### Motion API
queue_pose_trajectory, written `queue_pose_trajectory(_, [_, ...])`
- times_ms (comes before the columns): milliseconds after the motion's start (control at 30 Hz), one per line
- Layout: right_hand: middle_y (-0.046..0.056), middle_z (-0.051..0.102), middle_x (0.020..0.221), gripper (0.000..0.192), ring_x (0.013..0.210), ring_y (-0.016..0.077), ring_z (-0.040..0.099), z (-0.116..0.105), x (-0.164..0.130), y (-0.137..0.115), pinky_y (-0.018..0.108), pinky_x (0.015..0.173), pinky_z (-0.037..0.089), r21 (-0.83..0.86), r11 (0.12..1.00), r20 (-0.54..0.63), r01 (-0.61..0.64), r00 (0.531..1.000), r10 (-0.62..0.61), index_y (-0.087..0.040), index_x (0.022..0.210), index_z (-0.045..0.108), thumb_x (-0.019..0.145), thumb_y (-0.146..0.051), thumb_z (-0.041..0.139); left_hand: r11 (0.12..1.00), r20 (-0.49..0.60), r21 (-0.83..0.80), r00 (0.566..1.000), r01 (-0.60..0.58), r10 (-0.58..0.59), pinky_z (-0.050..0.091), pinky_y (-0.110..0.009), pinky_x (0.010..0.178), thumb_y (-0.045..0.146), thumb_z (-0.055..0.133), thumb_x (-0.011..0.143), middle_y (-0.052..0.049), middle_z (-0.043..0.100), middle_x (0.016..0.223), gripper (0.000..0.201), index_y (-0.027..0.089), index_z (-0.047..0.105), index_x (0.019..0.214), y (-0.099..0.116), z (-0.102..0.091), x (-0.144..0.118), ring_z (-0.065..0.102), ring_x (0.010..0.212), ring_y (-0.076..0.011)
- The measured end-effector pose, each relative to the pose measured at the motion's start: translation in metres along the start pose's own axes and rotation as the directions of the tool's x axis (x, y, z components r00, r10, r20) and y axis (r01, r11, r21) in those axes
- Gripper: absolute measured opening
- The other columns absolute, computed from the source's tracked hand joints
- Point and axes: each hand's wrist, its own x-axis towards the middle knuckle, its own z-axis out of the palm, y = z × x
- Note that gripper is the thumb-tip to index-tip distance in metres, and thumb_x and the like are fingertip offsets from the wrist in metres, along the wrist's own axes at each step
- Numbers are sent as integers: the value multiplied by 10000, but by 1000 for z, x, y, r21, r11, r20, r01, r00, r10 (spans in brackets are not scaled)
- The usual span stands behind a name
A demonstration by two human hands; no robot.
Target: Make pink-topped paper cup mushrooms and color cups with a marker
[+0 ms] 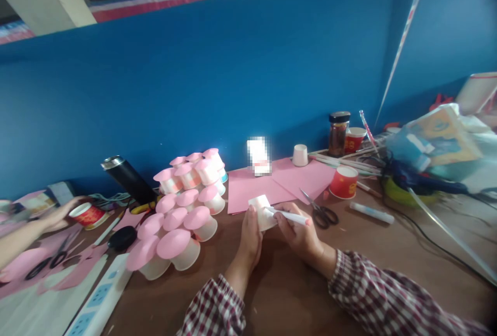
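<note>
Between my hands is a small white paper cup, tilted above the brown table. My left hand is closed round its left side. My right hand grips a white marker with an orange-red end, its tip against or very close to the cup's side; whether it touches, I cannot tell. Pink paper sheets lie just beyond the cup. Black-handled scissors rest right of my right hand. Left of my hands stand several white cups topped with pink paper discs.
A red paper cup, another marker and a glass jar are on the right, beside a cluttered heap with plastic bags. A black flask, a power strip and another person's hand are on the left.
</note>
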Motion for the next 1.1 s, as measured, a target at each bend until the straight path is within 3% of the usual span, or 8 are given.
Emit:
queue_pose_trajectory(167, [19,618,791,138,683,142,598,0,-1,-1,249,643,480,36,999,12,-7,1000,7,-201,977,576,864,-169,503,999,-38,37,999,3,-2,435,-344,795,555,530,776,-104,666,901,453,161,622,977,1,-1,-1,580,916,-247])
queue_pose_trajectory(367, [18,620,780,125,655,139,607,1,-1,0,238,600,493,76,992,-36,-100,994,103,-194,976,557,872,-192,487,996,70,-93,997,14,-8,425,-328,835,512,455,844,-86,649,945,421,144,605,982,5,3,-1,585,896,-197])
queue_pose_trajectory(1100, [13,596,729,74,618,135,586,-2,2,-3,234,581,484,7,998,-17,-57,998,57,-187,921,539,887,-193,473,998,53,-64,999,5,-2,419,-286,746,512,468,837,-53,629,859,399,148,608,922,5,1,-2,560,781,-157])
